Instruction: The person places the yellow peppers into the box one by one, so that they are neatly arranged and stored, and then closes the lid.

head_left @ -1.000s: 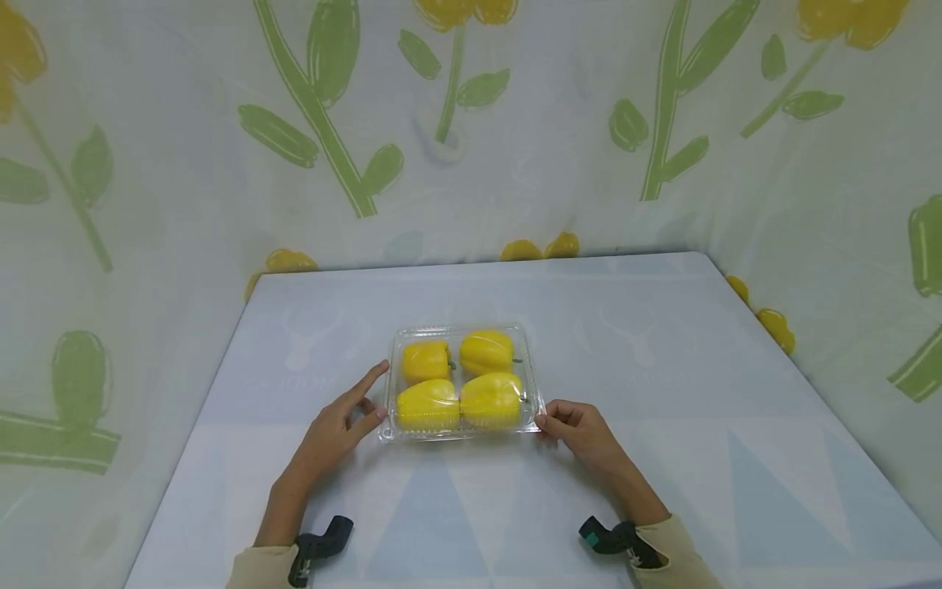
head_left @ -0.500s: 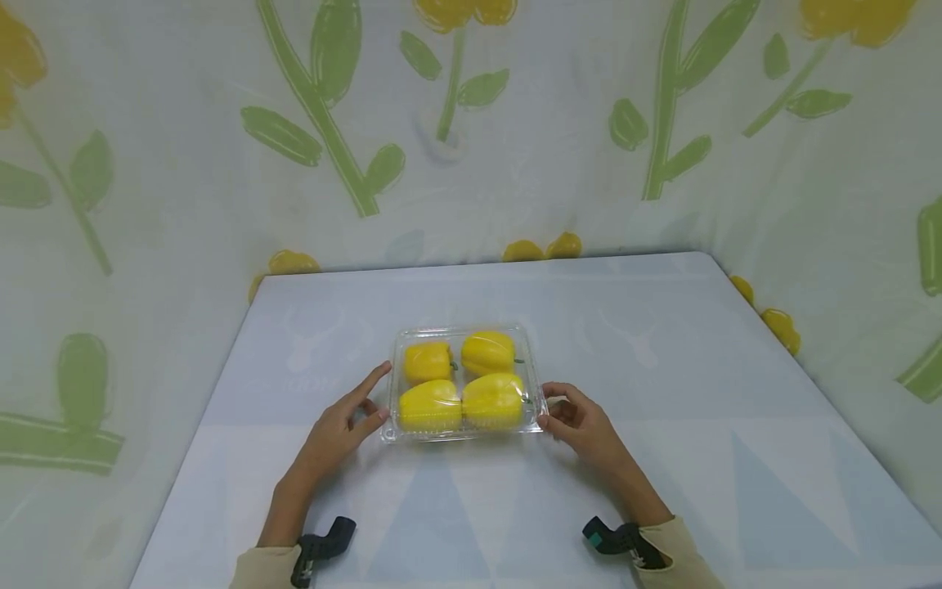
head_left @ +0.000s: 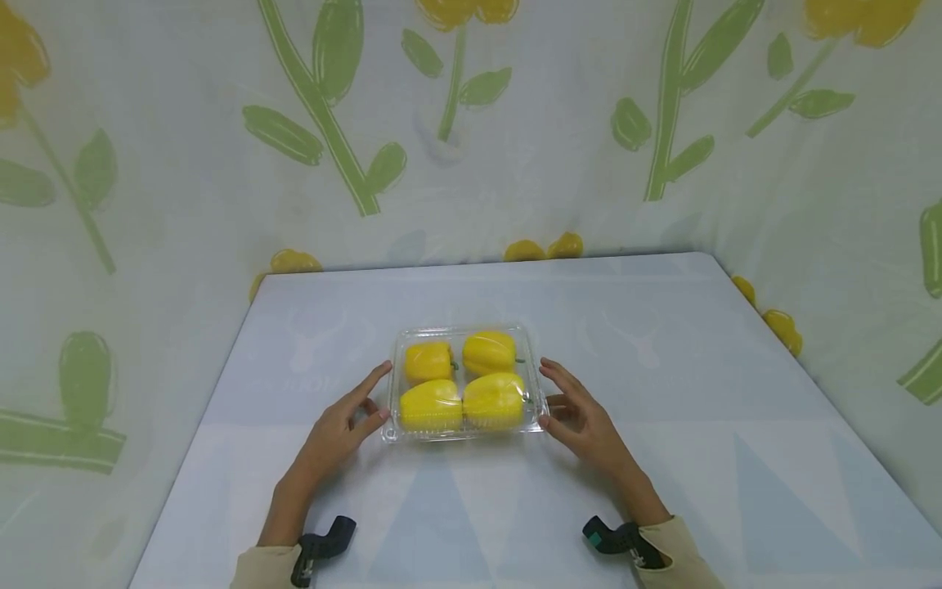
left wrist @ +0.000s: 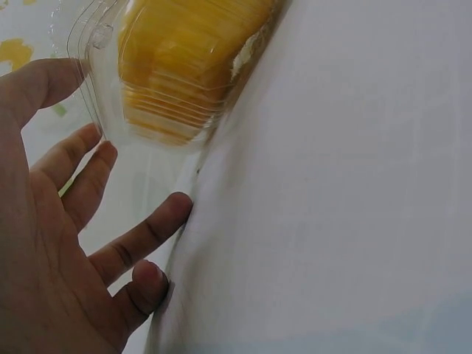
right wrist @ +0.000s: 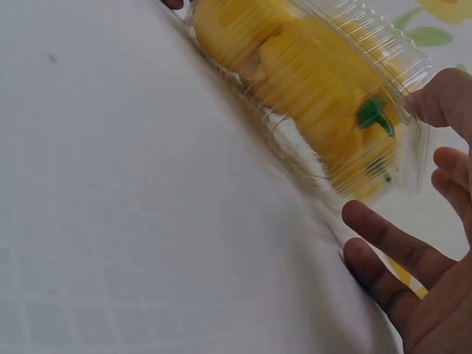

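Observation:
A clear plastic clamshell box (head_left: 434,334) lies closed at the middle of the table, with several yellow bell peppers (head_left: 431,406) inside in two rows. Green stems (right wrist: 376,114) show through its wall in the right wrist view. At the box's left side is my left hand (head_left: 334,429), index finger stretched along the edge and thumb right at the near corner. My right hand (head_left: 592,429) is at the right side, thumb at the rim near the front corner and the other fingers spread. In both wrist views, the lower fingers rest close to the tabletop.
The table (head_left: 633,491) has a pale cover with light blue triangles. Behind and beside it hangs a white cloth (head_left: 545,164) printed with flowers and leaves. Black camera mounts (head_left: 324,544) sit on both wrists, by beige sleeves (head_left: 265,568).
My right hand's fingers have spread from the near right corner and reached up along the box's right side, its thumb staying at the rim. My left hand and the box stay nearly still.

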### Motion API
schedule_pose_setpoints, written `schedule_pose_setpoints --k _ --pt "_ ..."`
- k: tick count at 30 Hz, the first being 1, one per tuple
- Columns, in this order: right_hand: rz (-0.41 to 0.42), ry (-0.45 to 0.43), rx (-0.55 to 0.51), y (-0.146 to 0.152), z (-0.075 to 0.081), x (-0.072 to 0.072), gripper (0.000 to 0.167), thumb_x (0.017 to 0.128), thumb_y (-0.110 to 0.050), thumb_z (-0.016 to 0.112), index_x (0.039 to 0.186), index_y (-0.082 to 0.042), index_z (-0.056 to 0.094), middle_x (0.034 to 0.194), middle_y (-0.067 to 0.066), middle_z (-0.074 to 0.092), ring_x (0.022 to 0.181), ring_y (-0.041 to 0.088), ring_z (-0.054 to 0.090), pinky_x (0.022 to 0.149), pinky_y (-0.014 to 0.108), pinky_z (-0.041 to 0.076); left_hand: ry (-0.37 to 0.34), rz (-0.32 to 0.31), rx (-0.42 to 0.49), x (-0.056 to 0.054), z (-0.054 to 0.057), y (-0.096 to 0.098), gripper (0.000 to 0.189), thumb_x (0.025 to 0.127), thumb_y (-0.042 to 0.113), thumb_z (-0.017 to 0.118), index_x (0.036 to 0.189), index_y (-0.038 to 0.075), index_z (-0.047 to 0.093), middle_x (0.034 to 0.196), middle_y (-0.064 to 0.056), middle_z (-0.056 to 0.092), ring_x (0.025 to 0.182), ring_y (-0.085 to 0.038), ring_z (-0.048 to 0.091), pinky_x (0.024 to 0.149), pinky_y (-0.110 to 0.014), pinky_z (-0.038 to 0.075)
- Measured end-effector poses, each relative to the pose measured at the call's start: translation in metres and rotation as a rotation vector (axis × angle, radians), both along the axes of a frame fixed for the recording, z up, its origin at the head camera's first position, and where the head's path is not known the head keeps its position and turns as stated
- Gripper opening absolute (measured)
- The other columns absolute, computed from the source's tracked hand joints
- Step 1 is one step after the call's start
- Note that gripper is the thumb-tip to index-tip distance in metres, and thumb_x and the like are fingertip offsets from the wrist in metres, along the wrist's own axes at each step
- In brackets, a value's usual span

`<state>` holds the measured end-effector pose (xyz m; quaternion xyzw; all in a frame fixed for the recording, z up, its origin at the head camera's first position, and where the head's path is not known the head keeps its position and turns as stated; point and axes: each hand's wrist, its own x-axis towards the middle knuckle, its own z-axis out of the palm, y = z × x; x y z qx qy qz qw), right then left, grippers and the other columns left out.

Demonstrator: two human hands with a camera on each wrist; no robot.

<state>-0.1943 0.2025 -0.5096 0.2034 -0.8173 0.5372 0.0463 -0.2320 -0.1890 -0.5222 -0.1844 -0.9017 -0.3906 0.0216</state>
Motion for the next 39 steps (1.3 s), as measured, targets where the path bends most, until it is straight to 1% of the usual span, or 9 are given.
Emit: schedule_pose_setpoints --k 3,5,9,13,17,23,27,30,39 --pt "-0.001 0.019 0.015 0.002 -0.004 -0.001 0.067 0.093 -0.006 0.070 0.153 -0.010 0.040 0.162 0.005 0.029 0.112 0.028 0.064 0.090 0.037 0.053 0.045 0.005 0.025 0.001 0.000 0.000 0.064 0.096 0.035 0.064 0.155 0.035 0.038 0.096 0.000 0.065 0.072 -0.014 0.053 0.056 -0.028 0.043" --pt "-0.002 0.034 0.027 0.005 -0.014 -0.004 0.065 0.094 -0.010 0.070 0.153 -0.015 0.042 0.162 0.000 0.030 0.111 0.023 0.065 0.090 0.033 0.053 0.107 0.021 0.061 0.002 0.000 0.001 0.061 0.096 0.027 0.066 0.152 0.028 0.044 0.106 -0.002 0.069 0.073 -0.013 0.058 0.060 -0.028 0.049" --pt "-0.013 0.053 0.051 0.006 -0.020 -0.006 0.063 0.095 -0.013 0.069 0.153 -0.017 0.044 0.161 -0.001 0.033 0.108 0.020 0.066 0.090 0.032 0.053 0.203 0.075 0.140 0.003 0.000 0.000 0.040 0.094 0.014 0.069 0.134 0.015 0.063 0.110 0.001 0.073 0.081 -0.011 0.064 0.070 -0.029 0.055" --pt "-0.015 0.061 0.045 0.004 -0.019 -0.007 0.063 0.094 -0.011 0.069 0.152 -0.016 0.044 0.160 0.000 0.034 0.107 0.021 0.066 0.090 0.035 0.053 0.064 0.083 0.200 0.003 0.001 0.000 0.018 0.095 0.020 0.068 0.112 0.013 0.071 0.088 0.003 0.071 0.072 -0.013 0.062 0.064 -0.028 0.052" --pt "-0.006 0.054 0.023 0.003 -0.019 -0.007 0.063 0.094 -0.007 0.069 0.151 -0.014 0.045 0.160 0.002 0.034 0.108 0.022 0.066 0.091 0.038 0.052 -0.133 0.058 0.262 0.002 0.004 -0.001 0.018 0.097 0.027 0.065 0.105 0.012 0.071 0.079 -0.002 0.066 0.064 -0.019 0.059 0.060 -0.029 0.050" --pt "-0.008 0.071 0.016 -0.003 -0.013 -0.007 0.063 0.091 0.003 0.067 0.150 -0.004 0.044 0.159 0.010 0.035 0.107 0.028 0.066 0.090 0.046 0.052 -0.326 -0.090 0.336 -0.001 0.008 -0.006 0.023 0.101 0.027 0.058 0.097 0.007 0.068 0.075 -0.008 0.060 0.067 -0.023 0.058 0.064 -0.032 0.049" --pt "0.005 0.103 0.016 -0.009 0.004 -0.001 0.059 0.090 0.007 0.066 0.145 0.006 0.045 0.156 0.023 0.036 0.103 0.034 0.067 0.087 0.052 0.052 -0.386 -0.219 0.374 -0.002 0.009 -0.009 0.022 0.101 0.022 0.056 0.093 0.004 0.065 0.074 -0.013 0.058 0.066 -0.025 0.056 0.064 -0.033 0.047" --pt "0.012 0.112 0.018 -0.013 0.017 0.003 0.057 0.089 0.009 0.066 0.143 0.009 0.046 0.153 0.027 0.037 0.101 0.034 0.067 0.086 0.053 0.052 -0.400 -0.266 0.397 -0.001 0.010 -0.010 0.020 0.101 0.018 0.057 0.092 0.002 0.064 0.074 -0.017 0.058 0.064 -0.026 0.056 0.062 -0.033 0.046" --pt "0.004 0.103 0.024 -0.013 0.017 0.004 0.057 0.091 0.007 0.066 0.144 0.008 0.046 0.154 0.025 0.037 0.103 0.036 0.067 0.087 0.053 0.051 -0.514 -0.233 0.367 0.000 0.015 -0.007 0.027 0.099 0.024 0.062 0.090 -0.002 0.065 0.077 -0.014 0.062 0.063 -0.017 0.054 0.057 -0.030 0.047"
